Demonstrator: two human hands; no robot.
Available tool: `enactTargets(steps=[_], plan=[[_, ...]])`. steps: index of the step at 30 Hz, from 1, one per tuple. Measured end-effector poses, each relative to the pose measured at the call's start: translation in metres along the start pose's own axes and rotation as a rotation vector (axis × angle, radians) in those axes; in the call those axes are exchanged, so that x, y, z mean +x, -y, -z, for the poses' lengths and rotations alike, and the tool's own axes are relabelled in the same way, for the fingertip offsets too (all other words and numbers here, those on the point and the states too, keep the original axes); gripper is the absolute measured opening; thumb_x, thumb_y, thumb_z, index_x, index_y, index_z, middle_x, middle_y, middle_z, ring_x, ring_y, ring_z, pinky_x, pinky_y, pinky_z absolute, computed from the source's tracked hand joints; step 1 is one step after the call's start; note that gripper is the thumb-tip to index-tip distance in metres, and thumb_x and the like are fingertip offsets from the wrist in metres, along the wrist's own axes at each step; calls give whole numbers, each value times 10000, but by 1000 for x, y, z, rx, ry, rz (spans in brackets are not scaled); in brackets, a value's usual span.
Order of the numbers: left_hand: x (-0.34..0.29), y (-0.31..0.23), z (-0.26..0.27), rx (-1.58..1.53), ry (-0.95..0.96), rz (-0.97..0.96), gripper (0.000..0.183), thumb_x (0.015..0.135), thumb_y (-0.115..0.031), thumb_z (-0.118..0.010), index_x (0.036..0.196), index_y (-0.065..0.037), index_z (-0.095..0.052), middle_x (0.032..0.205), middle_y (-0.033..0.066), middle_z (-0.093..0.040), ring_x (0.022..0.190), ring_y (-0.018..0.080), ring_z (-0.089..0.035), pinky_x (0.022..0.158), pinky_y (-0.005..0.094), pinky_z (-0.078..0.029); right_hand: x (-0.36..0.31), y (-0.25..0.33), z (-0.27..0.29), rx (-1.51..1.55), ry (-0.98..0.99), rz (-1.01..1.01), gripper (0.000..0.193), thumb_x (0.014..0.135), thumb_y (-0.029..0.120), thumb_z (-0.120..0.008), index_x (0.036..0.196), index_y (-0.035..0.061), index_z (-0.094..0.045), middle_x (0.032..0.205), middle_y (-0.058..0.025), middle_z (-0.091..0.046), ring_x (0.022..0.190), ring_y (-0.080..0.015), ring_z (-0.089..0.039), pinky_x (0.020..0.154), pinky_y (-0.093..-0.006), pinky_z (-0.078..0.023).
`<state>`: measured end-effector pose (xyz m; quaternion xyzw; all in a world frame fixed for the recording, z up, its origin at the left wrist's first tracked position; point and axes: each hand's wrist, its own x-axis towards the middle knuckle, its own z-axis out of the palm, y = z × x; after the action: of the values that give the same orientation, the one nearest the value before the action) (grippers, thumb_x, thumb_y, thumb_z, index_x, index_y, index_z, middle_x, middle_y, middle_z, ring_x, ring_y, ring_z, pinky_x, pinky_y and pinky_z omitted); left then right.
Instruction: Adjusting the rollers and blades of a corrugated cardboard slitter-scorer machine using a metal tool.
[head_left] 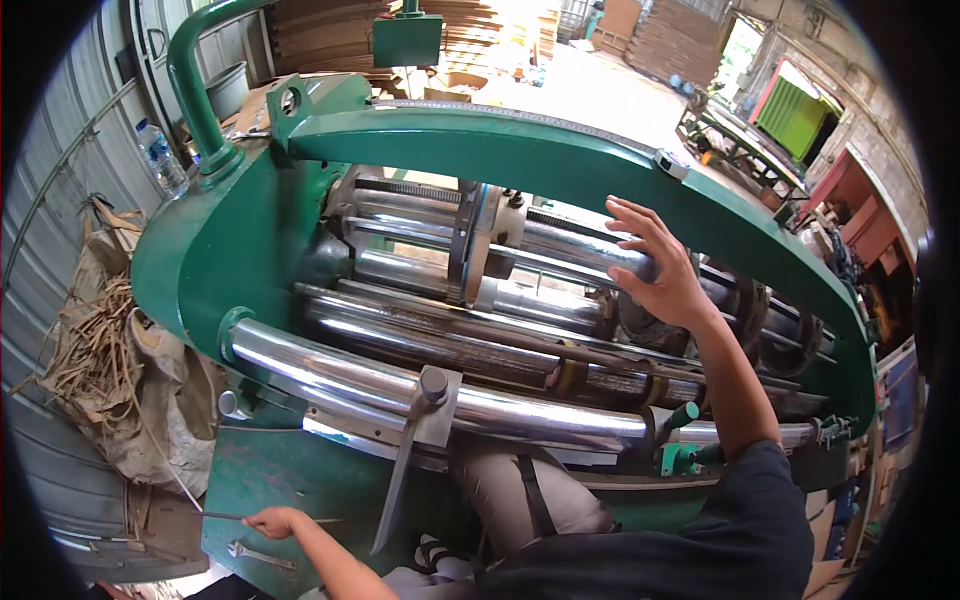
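Observation:
My left hand is closed round a thin dark rod, low over a green metal plate. On that plate, just below the hand, lies a silver open-end wrench. My right hand is raised over the shiny rollers and shafts of a green machine, fingers spread and nothing in them. Whether its fingertips touch any shaft, I cannot tell. Left of it stands a round disc mounted across the shafts. A thick chrome bar runs along the machine's near side, with a flat metal lever hanging from it.
A tape measure sits on the machine's top beam. At the left, a water bottle stands on the green frame, and a sack with dry straw-like stalks leans by the corrugated wall. Stacked brown sheets are behind the machine.

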<state>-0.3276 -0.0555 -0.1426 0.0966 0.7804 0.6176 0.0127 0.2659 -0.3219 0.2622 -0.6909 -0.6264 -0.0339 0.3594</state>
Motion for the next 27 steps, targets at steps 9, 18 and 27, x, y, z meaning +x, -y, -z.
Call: enactTargets(steps=[9,18,27], plan=[[-57,-184,24,-570,518,-614,423,1093,-309,-439,857,21,-559,791,92,-544,762,234,-482,744,396,-445,23,44,18,290,56,198,628,943,212,-726,1515,143,-475,1493,-136,-520,1245,-271,-617,970,-414,-560],[-317,-337,45,-951,1424,-1160,225,1015,-201,-623,900,-26,-541,808,90,-502,688,227,-487,625,336,-418,56,72,31,314,120,158,598,966,391,-704,1457,85,-551,1315,-153,-652,1118,-206,-665,877,-344,-554],[-420,-319,48,-686,2169,-1001,328,992,-328,-687,1005,-11,-602,876,83,-602,783,190,-585,730,325,-485,40,57,45,-146,269,-93,196,972,184,-677,1096,50,-747,753,-53,-675,632,-142,-603,605,-342,-466]])
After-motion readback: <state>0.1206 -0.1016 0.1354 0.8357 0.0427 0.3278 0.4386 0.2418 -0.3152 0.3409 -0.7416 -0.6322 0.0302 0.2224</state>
